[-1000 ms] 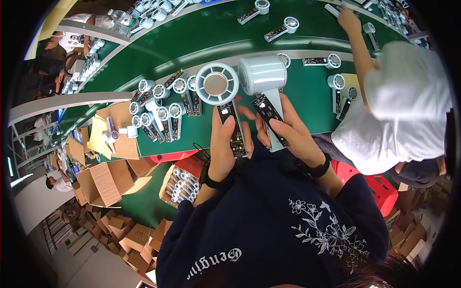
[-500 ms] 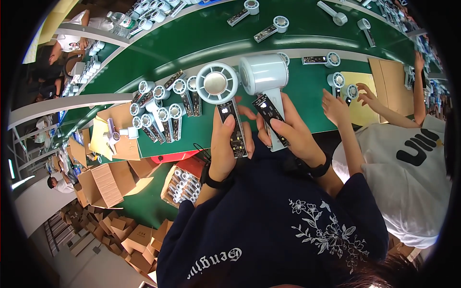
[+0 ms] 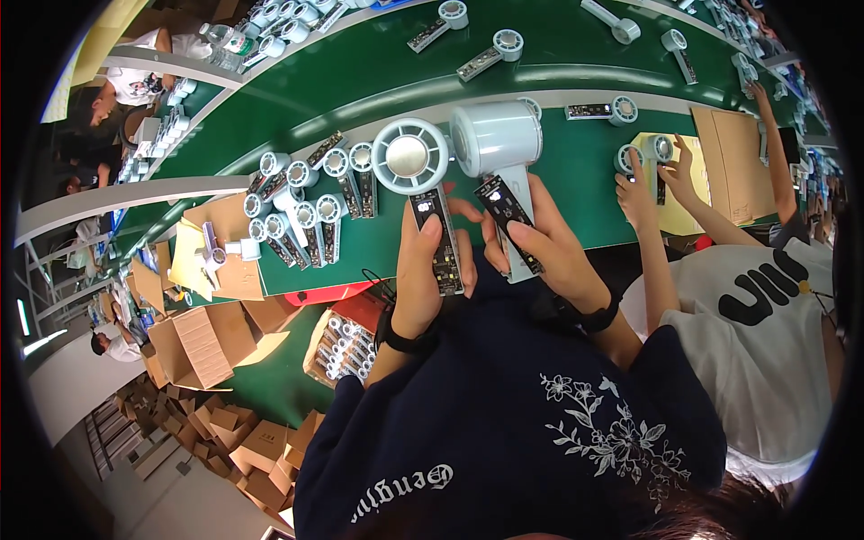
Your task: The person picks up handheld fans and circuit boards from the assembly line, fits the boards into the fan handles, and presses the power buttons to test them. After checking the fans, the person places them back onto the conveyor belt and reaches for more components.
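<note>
L hand [image 3: 418, 263] clamped on pale-blue handheld fan [image 3: 409, 157], approx. 12 o'clock; R hand [image 3: 554, 254] clamped on 2nd fan [image 3: 506, 139], 1 o'clock. Both prob. light, stiff, bit slippery; exposed circuit boards [image 3: 446, 257] look fragile, so best gripped by handle edges.

Handheld fan, one [image 3: 409, 156], pale blue-grey: round head with spoked grille about a silvery central disc, turned face-on to the camera. Handle carries an exposed black circuit board, white display lit near its upper end. Held nearly upright, head uppermost, in the left hand [image 3: 415, 273].

Handheld fan, a second [image 3: 500, 142], same colour: glossy, drum-shaped head shown side-on, one end toward the first fan. Black circuit board slants down to the right, white display lit; pale handle shell visible behind. Held head uppermost in the right hand [image 3: 560, 250]. Heads just beside each other.
</note>
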`<control>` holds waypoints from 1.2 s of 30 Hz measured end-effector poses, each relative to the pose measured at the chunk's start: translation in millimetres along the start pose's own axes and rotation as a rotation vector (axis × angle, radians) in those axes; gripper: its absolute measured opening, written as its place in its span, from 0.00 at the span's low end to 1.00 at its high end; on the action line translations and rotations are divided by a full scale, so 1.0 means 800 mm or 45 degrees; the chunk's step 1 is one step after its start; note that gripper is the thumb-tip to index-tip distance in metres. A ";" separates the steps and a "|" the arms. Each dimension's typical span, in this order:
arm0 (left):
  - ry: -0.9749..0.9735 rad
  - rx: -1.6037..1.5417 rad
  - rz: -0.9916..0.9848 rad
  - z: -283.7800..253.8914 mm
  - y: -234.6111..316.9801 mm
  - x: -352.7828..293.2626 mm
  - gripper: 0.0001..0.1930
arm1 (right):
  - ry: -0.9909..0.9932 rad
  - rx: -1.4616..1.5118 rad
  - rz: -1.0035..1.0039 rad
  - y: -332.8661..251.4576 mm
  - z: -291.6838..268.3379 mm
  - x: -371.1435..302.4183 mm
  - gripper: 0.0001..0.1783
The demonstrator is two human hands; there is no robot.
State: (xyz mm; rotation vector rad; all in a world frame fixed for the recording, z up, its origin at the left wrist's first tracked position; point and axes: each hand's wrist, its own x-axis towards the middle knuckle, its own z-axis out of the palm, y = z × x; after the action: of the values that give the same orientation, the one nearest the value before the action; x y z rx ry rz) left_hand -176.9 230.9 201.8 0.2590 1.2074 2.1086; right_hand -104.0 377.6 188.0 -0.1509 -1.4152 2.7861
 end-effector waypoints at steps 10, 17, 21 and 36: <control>-0.220 -0.152 -0.494 -0.067 -0.051 0.060 0.24 | -0.014 0.021 -0.052 -0.005 -0.005 -0.004 0.30; -0.715 0.483 -0.464 -0.048 -0.144 0.133 0.17 | 0.040 0.021 -0.080 -0.020 -0.003 -0.016 0.30; -0.687 0.447 -0.783 -0.020 -0.208 0.166 0.20 | 0.095 -0.028 -0.124 -0.030 0.001 -0.021 0.30; -0.996 0.109 -0.337 -0.085 -0.180 0.177 0.22 | 0.178 0.014 -0.125 -0.038 -0.014 -0.016 0.29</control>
State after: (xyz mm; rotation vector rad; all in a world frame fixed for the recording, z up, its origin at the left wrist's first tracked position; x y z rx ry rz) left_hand -248.7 324.2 23.8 0.8242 0.7952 1.4922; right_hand -91.3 403.8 207.0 -0.2628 -1.3372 2.6475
